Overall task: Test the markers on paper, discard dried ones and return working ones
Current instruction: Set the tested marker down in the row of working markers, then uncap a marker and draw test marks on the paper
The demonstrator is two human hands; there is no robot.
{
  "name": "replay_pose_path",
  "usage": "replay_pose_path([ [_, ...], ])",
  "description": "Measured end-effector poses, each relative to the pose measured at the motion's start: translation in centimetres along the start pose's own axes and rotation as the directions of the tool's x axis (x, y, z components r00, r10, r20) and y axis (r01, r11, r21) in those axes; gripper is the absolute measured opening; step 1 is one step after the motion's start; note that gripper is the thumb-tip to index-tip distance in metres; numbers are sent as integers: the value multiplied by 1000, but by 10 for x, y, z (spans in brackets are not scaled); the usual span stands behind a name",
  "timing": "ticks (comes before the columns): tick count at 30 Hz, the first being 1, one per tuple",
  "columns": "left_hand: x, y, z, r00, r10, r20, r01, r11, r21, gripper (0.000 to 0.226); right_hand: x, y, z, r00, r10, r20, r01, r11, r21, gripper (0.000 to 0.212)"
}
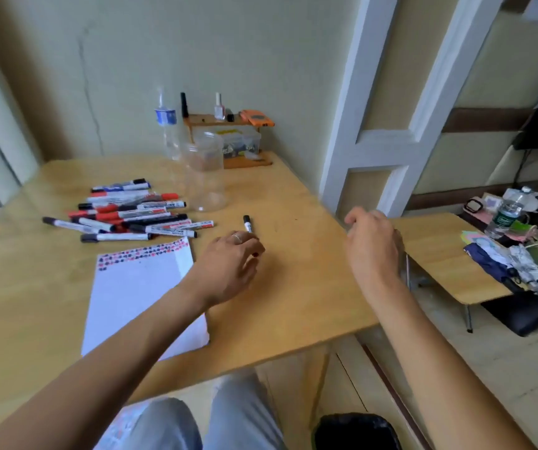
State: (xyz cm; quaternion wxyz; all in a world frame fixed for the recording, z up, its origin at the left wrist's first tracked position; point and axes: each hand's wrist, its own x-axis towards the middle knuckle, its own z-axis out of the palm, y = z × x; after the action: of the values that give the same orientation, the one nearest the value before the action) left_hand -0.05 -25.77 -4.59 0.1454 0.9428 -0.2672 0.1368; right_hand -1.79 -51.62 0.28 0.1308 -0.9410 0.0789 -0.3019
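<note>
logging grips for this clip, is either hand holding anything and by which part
The left hand holds a black-capped marker by its lower barrel, capped end pointing away. The right hand hangs loosely curled over the table edge, holding nothing visible.

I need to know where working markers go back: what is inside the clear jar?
The clear jar looks empty; through its wall show only the table and wooden rack behind. No markers inside.
</note>
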Motion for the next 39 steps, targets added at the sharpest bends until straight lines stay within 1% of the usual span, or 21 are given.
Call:
replay_pose_path([
  [2,-19,-32,-15,997,-62,-45,63,998,26,26,5,-40,10,996,-82,-25,85,989,124,22],
  [3,-29,-48,-20,993,-98,-65,100,994,37,25,5,-62,20,992,-130,2,127,972,197,20],
  [5,-48,-78,-26,980,-171,-105,177,983,52,25,0,-105,48,966,-233,111,188,930,315,16],
  [7,-66,-108,-28,955,-257,-145,267,962,56,27,-10,-145,83,918,-346,194,244,879,410,13],
  [10,-91,-150,-30,909,-376,-182,389,920,41,31,-23,-193,131,847,-461,264,305,829,469,12],
  [11,-99,-162,-32,898,-396,-192,409,912,33,31,-25,-207,143,835,-481,265,321,819,475,11],
  [13,-112,-183,-36,882,-418,-217,433,901,24,30,-24,-233,163,831,-514,215,361,791,494,6],
  [14,-117,-192,-36,878,-421,-228,437,899,24,31,-22,-244,172,832,-524,180,382,777,500,3],
  [16,-126,-207,-34,874,-427,-233,442,897,15,37,-18,-259,191,838,-534,116,417,763,494,14],
  [21,-133,-215,-26,849,-431,-306,428,900,-81,24,-24,-266,216,842,-539,6,486,765,422,27],
  [23,-132,-215,-26,849,-405,-338,404,911,-79,26,-23,-266,218,829,-558,-32,528,763,373,29],
  [25,-131,-214,-27,847,-387,-364,388,919,-75,29,-24,-264,217,792,-600,-114,599,727,335,24],
  [26,-131,-212,-28,846,-376,-380,378,923,-70,31,-26,-265,214,759,-633,-153,642,690,334,18],
  [28,-130,-208,-30,846,-341,-409,350,935,-56,37,-31,-267,207,668,-715,-207,734,586,342,5],
  [30,-131,-203,-33,854,-315,-415,319,946,-61,43,-41,-272,199,577,-785,-227,799,485,355,3],
  [31,-131,-201,-34,862,-306,-404,303,950,-72,45,-45,-274,196,547,-806,-226,815,451,364,2],
  [32,-131,-199,-36,873,-297,-388,286,954,-88,43,-49,-276,194,532,-817,-223,820,433,374,2],
  [34,-132,-198,-38,889,-295,-350,263,955,-137,33,-54,-278,191,528,-823,-211,817,424,390,8],
  [37,-136,-198,-41,891,-342,-299,265,926,-269,31,-59,-277,188,503,-837,-216,830,398,391,13],
  [39,-138,-198,-42,889,-353,-292,249,907,-339,28,-60,-275,187,482,-843,-238,845,375,381,14],
])
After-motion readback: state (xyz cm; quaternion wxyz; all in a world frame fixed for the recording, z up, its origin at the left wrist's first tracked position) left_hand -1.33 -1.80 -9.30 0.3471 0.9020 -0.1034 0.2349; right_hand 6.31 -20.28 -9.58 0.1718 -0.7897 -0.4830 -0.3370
